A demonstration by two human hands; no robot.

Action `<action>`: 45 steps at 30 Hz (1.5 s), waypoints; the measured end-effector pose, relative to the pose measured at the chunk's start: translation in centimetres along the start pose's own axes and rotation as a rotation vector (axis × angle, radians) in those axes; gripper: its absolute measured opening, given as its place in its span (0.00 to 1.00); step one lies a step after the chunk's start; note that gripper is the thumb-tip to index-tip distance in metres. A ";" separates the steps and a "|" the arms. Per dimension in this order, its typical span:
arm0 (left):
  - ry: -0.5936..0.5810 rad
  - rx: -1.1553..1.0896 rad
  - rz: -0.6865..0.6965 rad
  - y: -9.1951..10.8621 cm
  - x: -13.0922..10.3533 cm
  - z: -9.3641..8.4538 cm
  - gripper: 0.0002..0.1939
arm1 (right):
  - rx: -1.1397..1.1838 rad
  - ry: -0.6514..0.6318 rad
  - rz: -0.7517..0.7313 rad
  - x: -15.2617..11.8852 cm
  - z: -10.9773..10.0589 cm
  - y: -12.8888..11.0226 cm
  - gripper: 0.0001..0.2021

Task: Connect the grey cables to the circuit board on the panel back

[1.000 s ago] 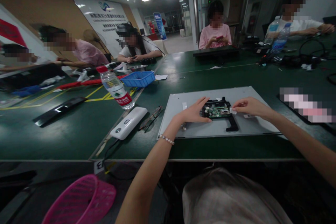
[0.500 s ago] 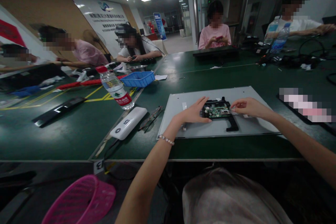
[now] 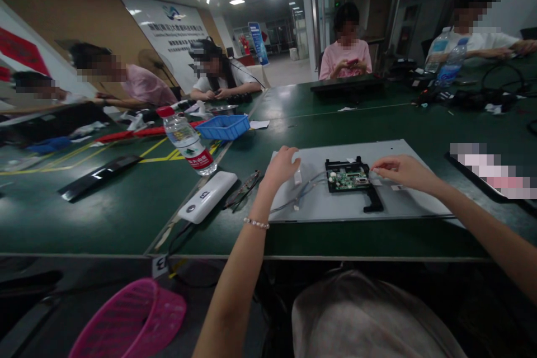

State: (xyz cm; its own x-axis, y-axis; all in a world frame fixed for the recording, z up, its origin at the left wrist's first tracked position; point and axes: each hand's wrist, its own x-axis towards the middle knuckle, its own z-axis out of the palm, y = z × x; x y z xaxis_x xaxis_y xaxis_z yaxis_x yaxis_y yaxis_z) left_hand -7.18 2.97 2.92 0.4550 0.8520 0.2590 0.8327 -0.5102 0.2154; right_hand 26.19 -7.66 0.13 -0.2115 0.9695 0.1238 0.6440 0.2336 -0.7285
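Note:
A green circuit board (image 3: 349,180) sits in a black plastic frame (image 3: 373,201) on a flat grey panel (image 3: 319,154). Grey cables (image 3: 304,190) run from the board's left side across the panel. My left hand (image 3: 282,169) is over the panel's left part, thumb and fingers apart, close to a whitish tape strip (image 3: 297,177). At the board's right edge, my right hand (image 3: 405,172) has its fingertips pinched together; what lies between them is too small to tell. Just below those fingertips is a small pale strip (image 3: 376,182).
Left of the panel are eyeglasses (image 3: 243,190), a white power bank (image 3: 208,197), a water bottle (image 3: 191,145) and a blue tray (image 3: 224,127). A phone-like slab (image 3: 474,182) lies right. A pink basket (image 3: 126,324) stands below the table edge. Several people sit around.
My left hand has lifted off the board's left side and moved left, uncovering the grey cables. My right hand stays at the board's right edge, its fingertips slightly shifted.

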 end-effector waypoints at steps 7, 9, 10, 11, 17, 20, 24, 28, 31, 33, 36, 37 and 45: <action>-0.201 -0.035 -0.067 -1.9 0.3 0.6 0.18 | -0.165 0.000 -0.426 -0.4 2.1 -2.3 0.15; -0.206 -0.047 -0.056 -1.8 0.4 0.9 0.16 | -0.180 -0.006 -0.455 -0.4 2.5 -2.7 0.15; -0.206 -0.053 -0.050 -1.8 0.4 0.9 0.14 | -0.184 -0.008 -0.458 -0.4 2.6 -2.9 0.15; -0.206 -0.059 -0.045 -1.8 0.4 0.9 0.12 | -0.188 -0.012 -0.460 -0.4 2.7 -2.9 0.15; -0.182 -0.228 -0.048 -1.1 0.3 -1.5 0.08 | -0.204 -0.019 -0.469 -0.4 2.3 -2.6 0.14; -0.129 -0.453 -0.055 0.0 -0.1 -3.2 0.10 | -0.190 -0.011 -0.475 -0.4 2.3 -2.5 0.14; -0.137 -0.466 -0.058 1.6 -1.2 -3.3 0.09 | -0.185 0.009 -0.483 -0.6 2.4 -2.8 0.15; -0.150 -0.164 -0.076 2.8 -3.1 -1.6 0.08 | -0.203 0.015 -0.475 -0.6 2.3 -2.7 0.14; -0.021 0.041 -0.104 4.1 -4.8 -1.1 0.16 | -0.224 0.020 -0.466 -0.5 2.3 -2.2 0.14; 0.076 0.135 -0.106 5.2 -5.8 -1.2 0.17 | -0.237 0.028 -0.459 -0.5 2.2 -1.9 0.15; 0.022 0.215 -0.058 6.7 -6.9 -1.4 0.12 | -0.252 0.039 -0.445 -0.4 2.0 -1.7 0.15; -0.027 0.222 -0.036 7.1 -7.1 -1.2 0.10 | -0.256 0.040 -0.442 -0.4 2.0 -1.6 0.15; -0.176 0.268 -0.076 7.9 -7.5 0.9 0.09 | -0.249 0.064 -0.439 -0.5 1.7 -1.3 0.15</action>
State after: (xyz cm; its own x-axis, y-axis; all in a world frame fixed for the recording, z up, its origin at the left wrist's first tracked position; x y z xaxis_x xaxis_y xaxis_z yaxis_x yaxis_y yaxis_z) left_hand -3.73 -7.36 1.86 0.4162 0.9057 0.0803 0.9093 -0.4149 -0.0338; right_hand 24.14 -8.55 -0.12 -0.4611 0.7766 0.4293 0.6617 0.6233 -0.4168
